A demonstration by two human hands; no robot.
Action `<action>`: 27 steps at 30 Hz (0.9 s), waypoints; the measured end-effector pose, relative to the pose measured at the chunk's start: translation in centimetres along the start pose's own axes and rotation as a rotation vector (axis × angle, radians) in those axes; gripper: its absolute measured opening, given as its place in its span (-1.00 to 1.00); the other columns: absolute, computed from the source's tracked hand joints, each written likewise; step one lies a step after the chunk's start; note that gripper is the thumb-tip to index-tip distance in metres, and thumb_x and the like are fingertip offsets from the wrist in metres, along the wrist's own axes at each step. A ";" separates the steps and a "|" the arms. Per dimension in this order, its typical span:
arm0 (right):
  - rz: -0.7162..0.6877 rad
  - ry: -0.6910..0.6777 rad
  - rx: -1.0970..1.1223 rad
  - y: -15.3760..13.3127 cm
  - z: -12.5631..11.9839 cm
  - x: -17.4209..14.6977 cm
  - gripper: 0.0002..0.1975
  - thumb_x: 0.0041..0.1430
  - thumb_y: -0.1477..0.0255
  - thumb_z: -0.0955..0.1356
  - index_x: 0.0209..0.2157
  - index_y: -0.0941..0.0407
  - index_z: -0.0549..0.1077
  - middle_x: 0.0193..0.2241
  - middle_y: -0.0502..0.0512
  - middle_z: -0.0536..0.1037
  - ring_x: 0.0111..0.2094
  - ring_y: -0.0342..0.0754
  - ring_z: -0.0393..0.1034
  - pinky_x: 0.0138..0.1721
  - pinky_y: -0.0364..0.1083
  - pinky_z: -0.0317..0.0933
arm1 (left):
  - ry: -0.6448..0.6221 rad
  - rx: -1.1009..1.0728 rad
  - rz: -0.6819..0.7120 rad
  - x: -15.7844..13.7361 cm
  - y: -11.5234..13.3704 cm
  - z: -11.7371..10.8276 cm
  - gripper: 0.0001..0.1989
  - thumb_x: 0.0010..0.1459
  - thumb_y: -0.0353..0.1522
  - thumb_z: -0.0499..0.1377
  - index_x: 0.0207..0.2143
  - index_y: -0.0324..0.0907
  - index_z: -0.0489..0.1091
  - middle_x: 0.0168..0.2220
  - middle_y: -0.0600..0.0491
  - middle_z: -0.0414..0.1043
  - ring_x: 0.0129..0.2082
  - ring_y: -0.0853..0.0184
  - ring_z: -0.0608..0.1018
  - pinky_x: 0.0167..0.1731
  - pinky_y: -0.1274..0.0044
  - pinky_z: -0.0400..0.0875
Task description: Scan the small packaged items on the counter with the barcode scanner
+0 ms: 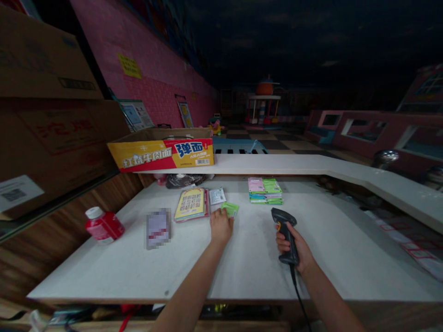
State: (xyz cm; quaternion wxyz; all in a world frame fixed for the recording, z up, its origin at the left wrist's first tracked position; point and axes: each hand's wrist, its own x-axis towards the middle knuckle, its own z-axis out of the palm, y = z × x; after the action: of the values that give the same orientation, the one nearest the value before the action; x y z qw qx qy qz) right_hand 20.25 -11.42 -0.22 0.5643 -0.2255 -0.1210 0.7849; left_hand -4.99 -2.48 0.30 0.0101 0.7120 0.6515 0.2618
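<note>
My right hand (pixel 298 246) is wrapped round the handle of a black barcode scanner (pixel 290 237), its head tipped up and its cable hanging down past the desk's front edge. My left hand (pixel 221 226) has its fingers bent over a small green packet (pixel 230 209) lying on the white desk; the fingertips are partly hidden. Just behind that hand lies a white packet (pixel 217 195). Beside it, to the left, is a stack of booklets with a yellow cover (pixel 190 204). A neat pile of green and pink packets (pixel 266 191) stands farther back, right of my left hand.
A red bottle with a white cap (pixel 104 225) and a blurred-out flat item (pixel 158 229) are on the left of the desk (pixel 121 276). A raised white shelf (pixel 270 163) runs along the back, bearing an open noodle carton (pixel 166 154). Brown cardboard boxes (pixel 51 143) are stacked at left.
</note>
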 end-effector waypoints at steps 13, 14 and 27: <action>-0.066 0.120 -0.194 0.7 1.8 -1.1 -0.69 0.07 0.23 0.46 -0.28 0.16 0.41 -0.63 -0.10 0.33 -0.72 -0.30 0.12 -0.75 -0.32 0.05 | 0.197 -0.782 -0.084 1.1 -3.1 0.6 -0.89 0.20 -0.37 -0.01 -0.34 -0.17 0.28 -0.39 0.02 0.39 -0.36 0.28 0.45 -0.26 0.42 0.37; -0.079 0.158 -0.267 1.0 2.3 -1.2 -0.68 0.07 0.22 0.46 -0.28 0.16 0.42 -0.64 -0.09 0.34 -0.72 -0.29 0.14 -0.75 -0.31 0.05 | 0.212 -0.808 -0.114 1.1 -3.2 0.7 -0.91 0.20 -0.37 -0.01 -0.34 -0.16 0.25 -0.39 0.03 0.38 -0.38 0.29 0.45 -0.28 0.44 0.37; -0.123 0.235 -0.774 6.4 8.3 -3.6 -0.54 -0.01 0.01 0.44 -0.29 0.10 0.38 -0.69 -0.14 0.35 -0.78 -0.22 0.17 -0.81 -0.25 0.05 | 0.280 -0.786 -0.261 1.1 -3.1 0.7 -0.96 0.21 -0.41 -0.01 -0.30 -0.16 0.21 -0.32 0.00 0.38 -0.28 0.27 0.48 -0.18 0.39 0.39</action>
State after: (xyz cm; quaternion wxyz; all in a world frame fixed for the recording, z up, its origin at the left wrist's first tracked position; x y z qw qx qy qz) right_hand 11.82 -16.43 4.94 0.4936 -0.5016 -0.3553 0.6153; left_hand -7.55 -0.80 -1.01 0.2246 0.5235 0.5820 0.5804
